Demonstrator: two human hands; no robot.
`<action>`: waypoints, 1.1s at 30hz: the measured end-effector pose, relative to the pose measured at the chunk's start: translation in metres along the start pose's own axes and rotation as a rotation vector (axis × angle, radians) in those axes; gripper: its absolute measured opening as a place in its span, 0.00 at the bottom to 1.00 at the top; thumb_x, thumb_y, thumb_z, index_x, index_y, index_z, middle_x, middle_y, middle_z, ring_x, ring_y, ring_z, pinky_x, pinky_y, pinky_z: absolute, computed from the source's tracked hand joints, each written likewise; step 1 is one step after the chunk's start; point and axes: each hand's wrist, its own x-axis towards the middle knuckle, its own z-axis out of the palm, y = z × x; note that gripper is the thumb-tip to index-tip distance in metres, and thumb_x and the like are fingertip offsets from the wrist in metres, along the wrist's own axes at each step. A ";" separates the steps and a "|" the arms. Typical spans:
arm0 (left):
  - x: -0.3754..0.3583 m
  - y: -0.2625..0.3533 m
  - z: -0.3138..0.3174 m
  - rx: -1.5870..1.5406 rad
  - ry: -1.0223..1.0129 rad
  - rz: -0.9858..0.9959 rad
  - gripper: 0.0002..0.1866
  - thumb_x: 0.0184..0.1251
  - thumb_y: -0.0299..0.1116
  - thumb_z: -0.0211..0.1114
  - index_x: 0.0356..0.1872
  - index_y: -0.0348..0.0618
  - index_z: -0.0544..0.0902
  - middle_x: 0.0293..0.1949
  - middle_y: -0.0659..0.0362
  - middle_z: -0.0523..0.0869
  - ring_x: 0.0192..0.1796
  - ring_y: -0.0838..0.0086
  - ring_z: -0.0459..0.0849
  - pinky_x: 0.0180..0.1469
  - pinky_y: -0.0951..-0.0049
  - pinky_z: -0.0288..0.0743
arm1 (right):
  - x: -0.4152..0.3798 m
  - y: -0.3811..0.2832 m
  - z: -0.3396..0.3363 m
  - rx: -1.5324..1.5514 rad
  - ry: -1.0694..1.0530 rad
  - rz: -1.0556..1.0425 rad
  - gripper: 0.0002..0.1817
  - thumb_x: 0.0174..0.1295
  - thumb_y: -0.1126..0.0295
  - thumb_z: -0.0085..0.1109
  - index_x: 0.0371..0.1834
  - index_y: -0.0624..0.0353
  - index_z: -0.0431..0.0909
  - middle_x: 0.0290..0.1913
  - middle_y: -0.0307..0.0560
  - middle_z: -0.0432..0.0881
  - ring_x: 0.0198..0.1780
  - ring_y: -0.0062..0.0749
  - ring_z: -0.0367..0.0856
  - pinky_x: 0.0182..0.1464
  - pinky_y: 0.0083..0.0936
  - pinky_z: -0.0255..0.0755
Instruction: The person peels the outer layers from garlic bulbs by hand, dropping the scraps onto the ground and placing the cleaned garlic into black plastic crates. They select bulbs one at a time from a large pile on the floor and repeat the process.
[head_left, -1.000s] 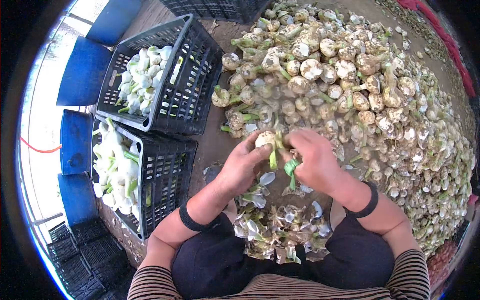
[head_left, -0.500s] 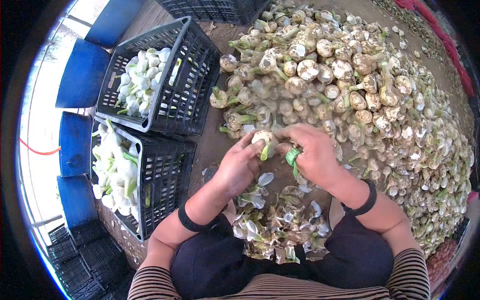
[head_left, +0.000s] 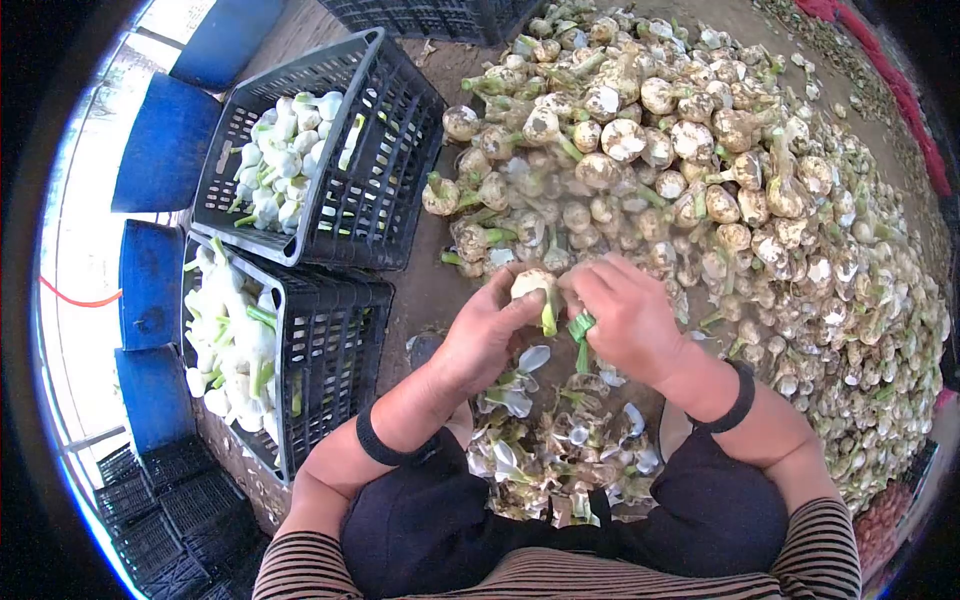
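Note:
My left hand (head_left: 487, 322) grips a garlic bulb (head_left: 531, 283) with a short green stem, its thumb across the front. Close beside it, my right hand (head_left: 625, 310) has its fingers bent together near the bulb's right side. A green band or wrapping (head_left: 581, 326) shows at the right hand's fingers; whether they pinch a piece of skin is too small to tell. Both hands are over the floor between my knees and a big heap of soil-stained garlic bulbs (head_left: 690, 140).
At the left stand a black crate (head_left: 372, 185) of cleaned white bulbs and a second, fuller crate (head_left: 335, 340). Blue barrels (head_left: 160, 150) line the left edge. Peeled skins (head_left: 560, 440) lie between my legs. Another dark crate (head_left: 430, 18) is at the top.
My right hand has shifted slightly, its fingers more curled against the bulb. The bulb in my left hand has moved a little to the right and turned.

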 end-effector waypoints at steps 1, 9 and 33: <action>-0.001 0.002 0.000 -0.003 -0.005 -0.018 0.27 0.64 0.31 0.58 0.61 0.35 0.59 0.49 0.54 0.75 0.49 0.70 0.77 0.52 0.70 0.72 | 0.000 0.000 0.000 -0.012 -0.007 0.002 0.07 0.45 0.75 0.55 0.30 0.59 0.71 0.30 0.45 0.74 0.36 0.39 0.73 0.37 0.31 0.71; -0.002 0.006 -0.004 0.180 -0.104 -0.175 0.30 0.52 0.32 0.67 0.55 0.34 0.65 0.46 0.53 0.77 0.47 0.72 0.78 0.50 0.73 0.72 | 0.001 0.025 0.002 -0.211 -0.019 0.079 0.08 0.43 0.75 0.56 0.29 0.59 0.71 0.30 0.45 0.74 0.37 0.39 0.74 0.37 0.30 0.72; -0.014 0.032 0.005 0.435 -0.035 0.383 0.29 0.48 0.24 0.65 0.55 0.40 0.66 0.50 0.48 0.77 0.52 0.61 0.78 0.52 0.70 0.73 | -0.057 0.048 0.061 0.499 -0.426 0.427 0.09 0.53 0.72 0.55 0.39 0.57 0.77 0.33 0.52 0.81 0.38 0.46 0.79 0.39 0.34 0.72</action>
